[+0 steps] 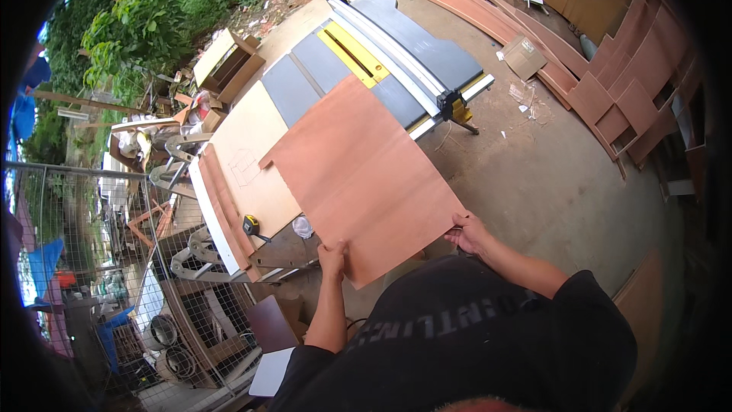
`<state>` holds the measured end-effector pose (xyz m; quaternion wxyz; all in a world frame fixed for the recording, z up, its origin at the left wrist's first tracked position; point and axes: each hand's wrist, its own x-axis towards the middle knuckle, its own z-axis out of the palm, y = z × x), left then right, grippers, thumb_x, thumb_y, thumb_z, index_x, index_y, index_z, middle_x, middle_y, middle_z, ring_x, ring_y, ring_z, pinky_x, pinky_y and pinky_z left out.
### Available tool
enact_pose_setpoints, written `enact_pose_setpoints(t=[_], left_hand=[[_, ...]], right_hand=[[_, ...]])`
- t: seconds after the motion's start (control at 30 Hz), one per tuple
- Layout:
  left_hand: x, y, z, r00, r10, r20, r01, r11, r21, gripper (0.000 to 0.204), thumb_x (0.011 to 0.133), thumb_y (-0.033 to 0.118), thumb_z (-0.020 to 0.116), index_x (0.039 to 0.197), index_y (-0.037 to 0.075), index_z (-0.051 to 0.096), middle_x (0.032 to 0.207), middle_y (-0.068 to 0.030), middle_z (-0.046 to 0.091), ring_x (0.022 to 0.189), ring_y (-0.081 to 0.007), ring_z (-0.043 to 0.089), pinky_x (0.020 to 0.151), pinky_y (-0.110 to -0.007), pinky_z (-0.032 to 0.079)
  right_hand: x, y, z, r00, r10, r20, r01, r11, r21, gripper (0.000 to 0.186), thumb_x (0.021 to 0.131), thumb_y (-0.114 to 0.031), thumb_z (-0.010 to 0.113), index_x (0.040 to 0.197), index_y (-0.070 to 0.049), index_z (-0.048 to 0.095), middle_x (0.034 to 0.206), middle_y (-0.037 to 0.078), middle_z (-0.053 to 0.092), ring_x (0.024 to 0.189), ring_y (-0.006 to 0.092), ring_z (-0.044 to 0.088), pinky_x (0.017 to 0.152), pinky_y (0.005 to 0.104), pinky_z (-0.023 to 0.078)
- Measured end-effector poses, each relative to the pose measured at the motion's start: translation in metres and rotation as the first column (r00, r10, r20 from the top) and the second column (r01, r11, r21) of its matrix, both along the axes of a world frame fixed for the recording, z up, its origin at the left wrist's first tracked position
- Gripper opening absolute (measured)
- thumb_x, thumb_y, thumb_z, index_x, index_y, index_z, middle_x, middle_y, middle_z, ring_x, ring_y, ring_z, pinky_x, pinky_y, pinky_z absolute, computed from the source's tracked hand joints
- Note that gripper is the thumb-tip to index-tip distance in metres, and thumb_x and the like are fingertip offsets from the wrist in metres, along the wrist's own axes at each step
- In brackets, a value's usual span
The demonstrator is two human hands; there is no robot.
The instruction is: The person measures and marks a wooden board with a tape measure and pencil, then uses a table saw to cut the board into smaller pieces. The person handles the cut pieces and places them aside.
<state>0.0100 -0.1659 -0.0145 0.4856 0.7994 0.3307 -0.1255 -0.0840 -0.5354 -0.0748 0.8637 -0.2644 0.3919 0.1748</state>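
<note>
A broad reddish-brown plywood sheet (374,183) is held level between my two hands. My left hand (332,258) grips its near left edge, thumb on top and fingers underneath. At the near right corner, my right hand (469,233) is closed on the same sheet. The sheet's far corner overlaps the grey table saw (301,65) by the yellow insert plate (354,53) with its dark slot. Left of the sheet lies a pale board (255,133) with pencil lines drawn on it. A yellow and black tape measure (251,225) rests beside that board's near end.
A long rip fence (396,61) crosses the saw table. Folded metal ladder legs (202,255) stand at the left, near a wire mesh fence (99,259). Stacked brown plywood pieces (618,107) lie at the far right, with a cardboard box (524,58) on the concrete floor.
</note>
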Motion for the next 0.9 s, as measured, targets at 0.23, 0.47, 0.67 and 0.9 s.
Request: enact_pose_setpoints(t=[0.23,0.47,0.67,0.9], left_hand=[[0.011,0.046,-0.047,0.99,0.12,-0.069,-0.118,0.993,0.027,0.046,0.092,0.024,0.072,0.123,-0.005,0.055,0.116,-0.0183,0.065,0.099,-0.0243,0.064,0.088,-0.037,0.051],[0.074,0.015,0.023,0.819,-0.556,-0.145,0.486,0.535,0.691,0.092,0.083,0.054,0.073,0.157,0.015,0.034,0.159,-0.0282,0.025,0.142,-0.0486,0.033,0.113,-0.054,0.035],[0.13,0.047,-0.013,0.552,-0.757,-0.349,0.732,0.24,0.637,0.104,0.082,0.077,0.06,0.163,0.027,0.018,0.169,-0.0188,0.007,0.152,-0.0495,0.01,0.116,-0.07,0.018],[0.161,0.074,-0.03,0.468,-0.857,-0.214,0.61,0.139,0.78,0.112,0.082,0.091,0.033,0.163,0.015,0.018,0.166,-0.0265,0.013,0.151,-0.0499,0.012,0.119,-0.065,0.015]], right_hand=[[-0.001,-0.004,0.011,0.999,0.005,0.036,-0.007,0.999,0.048,0.02,0.101,-0.018,0.061,0.118,-0.01,0.055,0.098,0.01,0.07,0.077,0.0234,0.068,0.071,0.0398,0.059],[0.09,0.089,0.0,0.998,-0.063,-0.003,0.062,0.981,0.184,0.03,0.1,-0.013,0.061,0.128,-0.008,0.054,0.117,0.012,0.065,0.104,0.0263,0.066,0.091,0.0419,0.055],[0.114,0.124,-0.044,0.925,0.163,0.343,-0.135,0.985,-0.104,0.069,0.092,-0.01,0.062,0.154,-0.007,0.033,0.149,0.016,0.049,0.137,0.0313,0.049,0.109,0.0494,0.043],[0.137,0.144,-0.124,0.546,0.816,-0.187,-0.633,0.256,-0.73,0.084,0.079,-0.003,0.056,0.158,-0.012,0.03,0.164,0.012,0.031,0.143,0.0372,0.041,0.11,0.0424,0.045]])
